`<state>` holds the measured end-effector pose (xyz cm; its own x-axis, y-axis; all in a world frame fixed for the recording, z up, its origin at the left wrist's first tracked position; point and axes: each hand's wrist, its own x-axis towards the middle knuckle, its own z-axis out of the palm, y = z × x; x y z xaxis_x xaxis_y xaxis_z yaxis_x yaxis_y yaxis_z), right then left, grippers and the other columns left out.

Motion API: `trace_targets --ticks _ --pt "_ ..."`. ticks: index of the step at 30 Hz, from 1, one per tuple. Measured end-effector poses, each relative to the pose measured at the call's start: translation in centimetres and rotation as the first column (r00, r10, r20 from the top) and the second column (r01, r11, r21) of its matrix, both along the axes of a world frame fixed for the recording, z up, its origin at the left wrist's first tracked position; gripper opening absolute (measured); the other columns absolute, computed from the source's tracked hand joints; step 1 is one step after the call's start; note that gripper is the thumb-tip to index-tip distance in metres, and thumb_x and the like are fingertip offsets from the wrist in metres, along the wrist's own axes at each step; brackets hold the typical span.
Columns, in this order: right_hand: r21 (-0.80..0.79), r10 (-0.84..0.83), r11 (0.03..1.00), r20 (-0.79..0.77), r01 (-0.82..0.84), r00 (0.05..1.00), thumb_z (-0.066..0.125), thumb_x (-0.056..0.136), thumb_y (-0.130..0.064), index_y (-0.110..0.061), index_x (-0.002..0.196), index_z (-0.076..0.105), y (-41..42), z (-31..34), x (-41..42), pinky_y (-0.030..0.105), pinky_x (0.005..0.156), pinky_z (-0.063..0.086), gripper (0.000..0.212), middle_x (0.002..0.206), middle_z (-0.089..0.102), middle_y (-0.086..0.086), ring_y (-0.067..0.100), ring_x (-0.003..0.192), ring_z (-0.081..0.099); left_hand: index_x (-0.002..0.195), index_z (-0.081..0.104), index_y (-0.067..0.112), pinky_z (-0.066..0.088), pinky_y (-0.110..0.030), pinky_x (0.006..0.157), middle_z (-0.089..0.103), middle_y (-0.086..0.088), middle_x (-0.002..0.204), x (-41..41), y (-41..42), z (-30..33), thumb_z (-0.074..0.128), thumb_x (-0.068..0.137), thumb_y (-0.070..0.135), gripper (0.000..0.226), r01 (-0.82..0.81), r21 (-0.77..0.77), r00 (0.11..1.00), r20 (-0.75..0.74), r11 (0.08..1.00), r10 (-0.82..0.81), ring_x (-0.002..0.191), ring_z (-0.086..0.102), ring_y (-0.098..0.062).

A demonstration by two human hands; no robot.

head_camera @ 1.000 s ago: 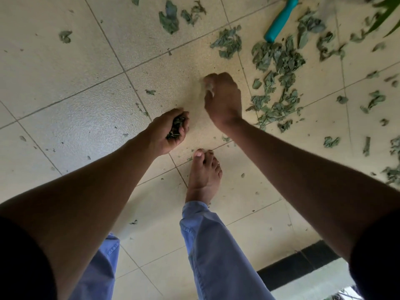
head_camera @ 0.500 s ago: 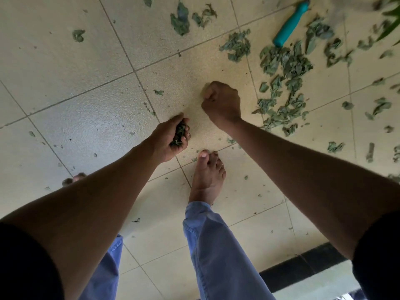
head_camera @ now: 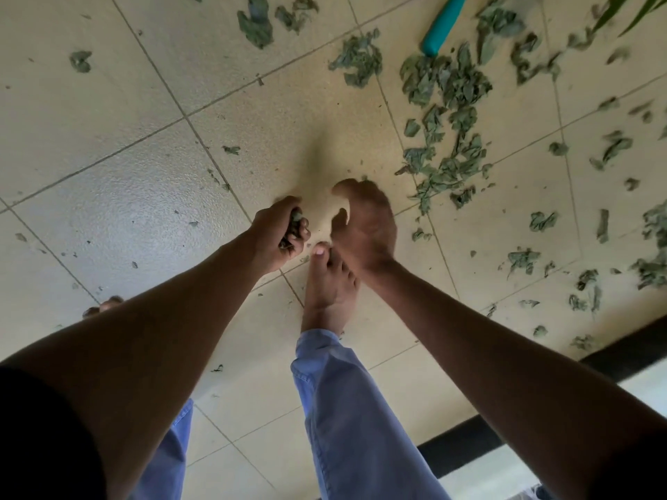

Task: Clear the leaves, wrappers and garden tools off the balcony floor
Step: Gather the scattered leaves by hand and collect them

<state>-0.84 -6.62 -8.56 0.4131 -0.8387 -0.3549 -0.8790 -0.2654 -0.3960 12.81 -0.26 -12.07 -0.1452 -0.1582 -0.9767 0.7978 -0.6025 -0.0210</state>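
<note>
Tiled floor, viewed from above; bare foot planted mid-frame. Loose leaves scattered beyond and right of foot, teal tool handle beyond those. Left hand fisted on leaf clump just left of toes; right hand blurred above toes, fingers apparently parted, empty.

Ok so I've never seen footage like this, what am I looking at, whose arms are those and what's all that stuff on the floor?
No machine here: the one camera is worn on a person's head, looking down, so the arms are their own. They stand barefoot in blue trousers on a pale tiled floor. The left hand is closed around a clump of collected leaves. The right hand is blurred, its fingers curled, and whether it holds anything cannot be told. Dried green leaves lie scattered to the upper right, thickest in one patch. Beyond them lies a teal tool handle, partly out of frame.
</note>
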Motion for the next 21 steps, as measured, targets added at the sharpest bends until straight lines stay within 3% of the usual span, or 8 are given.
trace_targets --ticks 3,5,8,13,17,21 --pt "0.030 0.184 0.982 -0.356 -0.186 0.916 0.068 0.070 0.004 -0.023 0.143 0.045 -1.9 -1.9 -3.0 0.035 0.080 0.051 0.080 0.135 0.045 0.013 0.031 0.114 0.048 0.071 0.048 0.021 0.030 -0.014 0.034 0.051 0.002 0.060 -0.6 0.0 -0.2 0.059 0.101 0.030 0.033 0.034 0.015 0.999 -0.023 0.999 -0.034 0.048 0.049 -0.008" --pt "0.081 0.260 0.965 -0.402 -0.249 0.878 0.071 0.069 0.003 -0.024 0.144 0.038 -2.3 -2.5 -4.1 0.041 0.078 0.056 0.086 0.136 0.039 0.015 0.033 0.113 0.048 0.073 0.049 0.020 0.030 -0.014 0.033 0.052 0.002 0.060 -1.1 0.1 -0.1 0.059 0.101 0.030 0.032 0.045 0.022 0.998 -0.038 0.999 -0.044 0.047 0.049 -0.008" --pt "0.099 0.298 0.954 -0.316 -0.281 0.901 0.063 0.078 0.009 -0.019 0.139 0.044 -2.4 -3.1 -4.9 0.038 0.076 0.060 0.069 0.133 0.039 0.016 0.032 0.109 0.051 0.075 0.048 0.019 0.030 -0.014 0.033 0.052 0.001 0.058 -1.4 0.3 0.0 0.058 0.102 0.030 0.031 0.017 0.034 0.998 -0.058 0.999 -0.015 0.047 0.049 -0.008" --pt "0.120 0.240 0.968 -0.185 -0.221 0.953 0.048 0.081 0.017 -0.004 0.119 0.059 -2.9 -3.8 -4.7 0.042 0.083 0.055 0.044 0.124 0.050 0.020 0.037 0.097 0.059 0.076 0.048 0.018 0.031 -0.014 0.033 0.052 0.001 0.059 -1.5 0.9 0.3 0.057 0.103 0.031 0.031 -0.020 0.049 0.998 -0.066 0.999 0.023 0.051 0.048 -0.009" --pt "0.177 0.064 0.983 -0.099 -0.045 0.993 0.053 0.081 0.015 -0.005 0.099 0.068 -2.7 -2.9 -3.9 0.030 0.069 0.046 0.030 0.108 0.062 0.015 0.032 0.090 0.063 0.076 0.049 0.019 0.032 -0.014 0.035 0.054 0.000 0.061 -1.4 1.7 0.8 0.059 0.102 0.032 0.031 -0.048 0.047 0.996 -0.072 0.998 0.051 0.054 0.049 -0.009" --pt "0.267 -0.133 0.959 0.132 0.094 0.982 0.063 0.083 0.013 -0.001 0.083 0.071 -1.3 1.0 -0.7 0.034 0.068 0.053 0.017 0.086 0.071 0.010 0.022 0.080 0.065 0.076 0.051 0.018 0.036 -0.015 0.036 0.056 0.000 0.061 -0.7 2.5 2.5 0.060 0.101 0.032 0.030 -0.113 0.053 0.991 -0.068 0.992 0.117 0.052 0.054 -0.010"
